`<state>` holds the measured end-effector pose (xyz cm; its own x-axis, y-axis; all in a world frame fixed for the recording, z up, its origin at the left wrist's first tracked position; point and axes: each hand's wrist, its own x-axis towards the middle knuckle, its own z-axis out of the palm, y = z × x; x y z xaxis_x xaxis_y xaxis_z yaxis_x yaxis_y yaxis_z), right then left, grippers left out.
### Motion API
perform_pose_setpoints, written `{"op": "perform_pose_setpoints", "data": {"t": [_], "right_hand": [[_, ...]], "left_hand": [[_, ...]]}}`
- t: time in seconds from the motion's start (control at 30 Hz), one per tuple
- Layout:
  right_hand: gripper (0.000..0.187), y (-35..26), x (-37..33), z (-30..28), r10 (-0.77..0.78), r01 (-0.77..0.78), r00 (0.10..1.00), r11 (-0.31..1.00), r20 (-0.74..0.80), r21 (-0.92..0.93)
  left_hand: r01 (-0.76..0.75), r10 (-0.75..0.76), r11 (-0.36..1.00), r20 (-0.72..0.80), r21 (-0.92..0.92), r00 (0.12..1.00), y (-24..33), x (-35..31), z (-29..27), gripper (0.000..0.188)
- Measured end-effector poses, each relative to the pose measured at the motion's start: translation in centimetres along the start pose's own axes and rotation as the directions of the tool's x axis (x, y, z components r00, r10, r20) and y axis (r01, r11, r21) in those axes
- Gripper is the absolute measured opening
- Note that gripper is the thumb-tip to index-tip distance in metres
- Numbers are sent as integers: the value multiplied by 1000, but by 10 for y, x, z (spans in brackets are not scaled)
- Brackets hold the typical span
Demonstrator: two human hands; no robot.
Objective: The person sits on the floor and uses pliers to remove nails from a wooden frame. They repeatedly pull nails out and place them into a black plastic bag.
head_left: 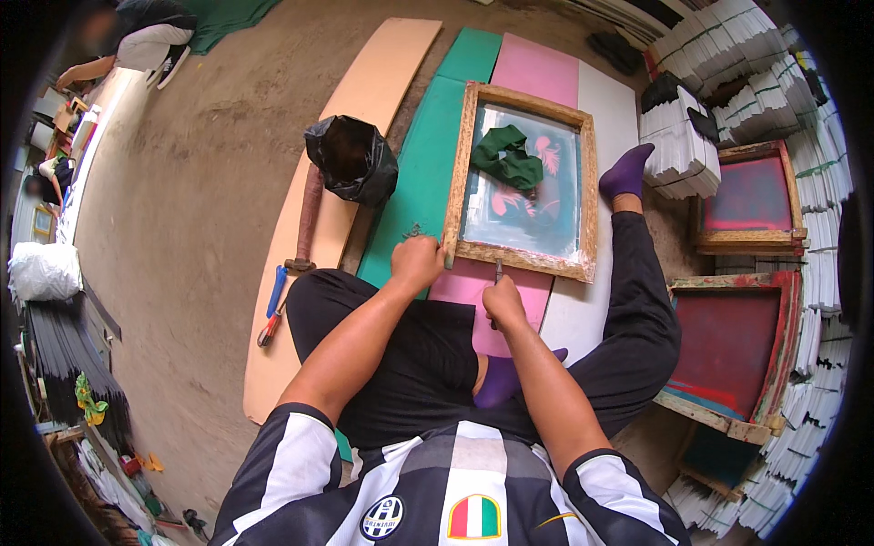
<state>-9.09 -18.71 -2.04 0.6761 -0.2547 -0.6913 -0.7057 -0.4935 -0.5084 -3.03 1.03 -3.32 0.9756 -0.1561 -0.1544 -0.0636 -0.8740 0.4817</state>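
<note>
A wooden screen-printing frame [590, 191] lies in front of me, its mesh whitish-blue with pink shapes. A crumpled dark green cloth [507, 156] rests on the mesh. My left hand [419, 262] is closed at the frame's near left corner, its fingers against the wood. Closed around a slim dark-handled tool [498, 270], my right hand [503, 302] holds its metal tip against the near edge of the frame. The tool's exact kind is hard to make out. Small metal bits [414, 231] lie just beyond my left hand, on the green board [414, 182].
A hammer [308, 218], a blue-handled tool [276, 291] and an opened black plastic bag [353, 162] are on the peach board [273, 364] at left. Red-meshed frames [728, 346] and paper stacks [678, 150] line the right. Another person [150, 45] sits far left.
</note>
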Motion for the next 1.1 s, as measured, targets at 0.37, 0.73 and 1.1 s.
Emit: {"op": "perform_pose_setpoints", "data": {"t": [0.37,0.73,1.1], "right_hand": [[30,67,53,39,-224,239,959,968,-172,73],[36,40,0,5,-311,156,920,850,240,504],[43,24,0,10,-318,186,851,927,418,326]], "left_hand": [[9,-9,1000,-15,8,1000,1,1,6,30],[-433,419,901,-234,-11,877,15,-13,-2,15],[-569,609,790,-190,227,770,6,-15,10,7]]}}
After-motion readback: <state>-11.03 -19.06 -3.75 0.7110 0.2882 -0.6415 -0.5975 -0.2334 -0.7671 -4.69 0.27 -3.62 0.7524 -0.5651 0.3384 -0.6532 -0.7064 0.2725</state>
